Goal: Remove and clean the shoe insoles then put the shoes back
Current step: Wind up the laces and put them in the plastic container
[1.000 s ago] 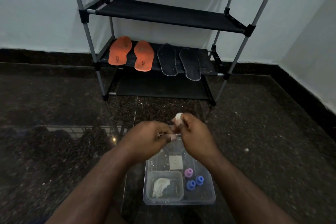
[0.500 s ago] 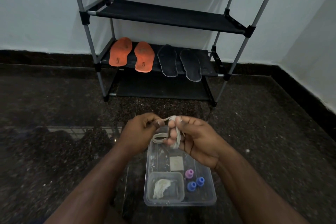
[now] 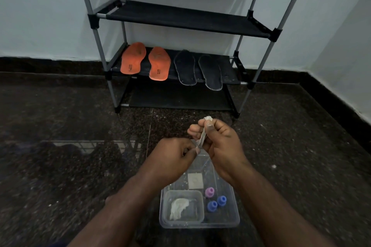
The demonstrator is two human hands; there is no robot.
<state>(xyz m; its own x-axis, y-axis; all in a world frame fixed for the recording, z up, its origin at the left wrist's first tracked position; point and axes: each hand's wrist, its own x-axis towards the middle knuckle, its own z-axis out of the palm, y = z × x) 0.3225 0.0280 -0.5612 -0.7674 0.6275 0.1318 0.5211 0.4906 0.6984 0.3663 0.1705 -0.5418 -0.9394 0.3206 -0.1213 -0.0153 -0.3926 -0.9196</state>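
Two orange insoles (image 3: pixel 133 58) (image 3: pixel 159 63) and two black insoles (image 3: pixel 185 67) (image 3: pixel 210 71) lie side by side on the middle shelf of a shoe rack (image 3: pixel 186 19). Over a clear plastic tray (image 3: pixel 232 222) on the floor, both my hands hold a thin, twisted pale wipe (image 3: pixel 203 134). My right hand (image 3: pixel 220 144) pinches its upper end between thumb and fingers. My left hand (image 3: pixel 172 156) pinches its lower end. No shoes are in view.
Inside the tray sit a small clear tub (image 3: pixel 198 194) with a crumpled white cloth (image 3: pixel 178 207), a pale square pad (image 3: pixel 195 181), one pink cap (image 3: pixel 209 192) and two blue caps (image 3: pixel 216 203). Dark polished stone floor surrounds it; walls meet at the right corner.
My right hand has lifted and turned, pulling the wipe out into a near-vertical strip. My left hand has dropped to its lower end. The insoles have not moved.
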